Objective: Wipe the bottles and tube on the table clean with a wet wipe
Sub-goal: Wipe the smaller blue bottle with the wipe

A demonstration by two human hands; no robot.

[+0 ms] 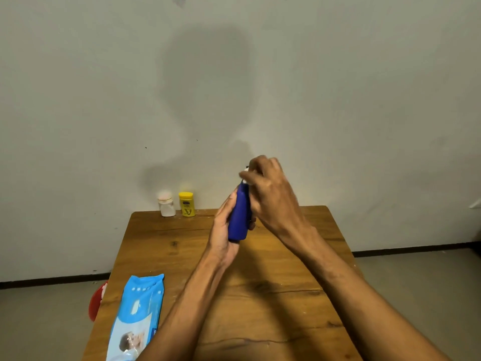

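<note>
Above table [273, 295], away from edges, left hand [223, 231] gripping blue bottle [239, 214], right hand [273, 191] pinching wipe [244, 176]

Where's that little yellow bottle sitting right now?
In the head view, the yellow bottle stands at the far edge of the table by the wall, just right of the white bottle and left of the held blue bottle.

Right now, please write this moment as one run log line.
left hand: grips blue bottle | right hand: holds wet wipe at its top | not held: white bottle, yellow bottle
</note>
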